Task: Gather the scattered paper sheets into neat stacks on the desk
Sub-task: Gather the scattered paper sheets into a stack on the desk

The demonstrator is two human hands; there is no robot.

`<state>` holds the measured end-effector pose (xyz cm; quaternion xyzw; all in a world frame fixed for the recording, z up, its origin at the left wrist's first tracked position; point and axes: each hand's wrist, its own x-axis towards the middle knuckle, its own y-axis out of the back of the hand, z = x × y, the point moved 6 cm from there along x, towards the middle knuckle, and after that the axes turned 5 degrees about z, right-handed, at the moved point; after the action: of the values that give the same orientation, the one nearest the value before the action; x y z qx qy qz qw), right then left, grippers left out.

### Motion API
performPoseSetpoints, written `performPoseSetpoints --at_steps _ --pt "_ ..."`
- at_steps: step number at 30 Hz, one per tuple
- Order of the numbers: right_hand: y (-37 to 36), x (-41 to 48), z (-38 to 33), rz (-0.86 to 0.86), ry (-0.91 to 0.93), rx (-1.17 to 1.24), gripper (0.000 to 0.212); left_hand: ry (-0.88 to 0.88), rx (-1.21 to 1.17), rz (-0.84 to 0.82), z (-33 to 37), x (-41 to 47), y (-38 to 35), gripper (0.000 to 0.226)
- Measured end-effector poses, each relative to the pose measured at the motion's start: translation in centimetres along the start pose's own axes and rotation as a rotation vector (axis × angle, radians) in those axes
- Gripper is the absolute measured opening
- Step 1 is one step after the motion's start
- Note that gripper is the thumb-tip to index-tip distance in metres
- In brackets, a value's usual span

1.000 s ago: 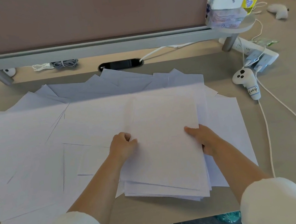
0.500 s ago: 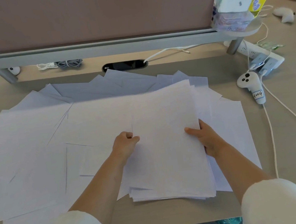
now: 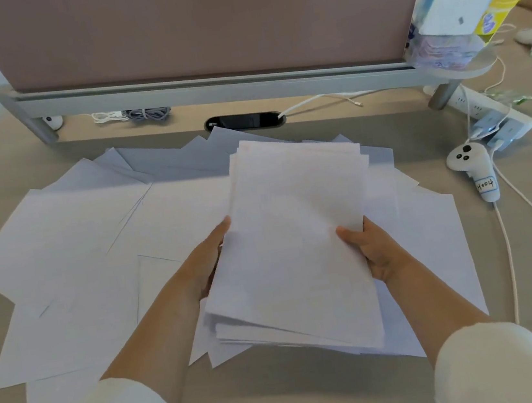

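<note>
Left hand [image 3: 211, 259] and right hand [image 3: 369, 252] grip the loose, floppy stack [image 3: 293, 238] by its long edges, where the light, slippery sheets look likeliest to stay together.

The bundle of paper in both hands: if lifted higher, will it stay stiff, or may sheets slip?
Probably floppy: the bundle of paper is gripped only at its sides by the left hand and right hand. Sheets may well slip, since its near edges already fan out unevenly. Likely light: the pile looks thin.
</note>
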<state>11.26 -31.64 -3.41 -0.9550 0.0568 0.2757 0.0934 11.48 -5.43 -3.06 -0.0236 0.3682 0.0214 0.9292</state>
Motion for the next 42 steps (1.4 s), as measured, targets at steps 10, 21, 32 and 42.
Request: performPoseSetpoints --at_steps 10,21,32,42 --pt "-9.2 0.7 -2.8 -0.224 -0.092 0.355 0.052 -0.328 -0.092 0.107 2.6 -0.1 8.8 0.027" --pt "-14.6 2.1 5.2 -0.075 0.227 -1.527 0.116 -0.159 -0.426 0.305 0.0 1.6 17.3 0.044" --pt "-14.9 1.3 4.5 0.087 0.211 -1.604 0.091 -0.112 -0.492 0.325 0.0 3.7 18.2 0.04" --pt "-13.5 0.7 4.1 0.381 0.072 -1.163 0.109 -0.09 -0.462 0.257 0.6 4.4 17.6 0.041"
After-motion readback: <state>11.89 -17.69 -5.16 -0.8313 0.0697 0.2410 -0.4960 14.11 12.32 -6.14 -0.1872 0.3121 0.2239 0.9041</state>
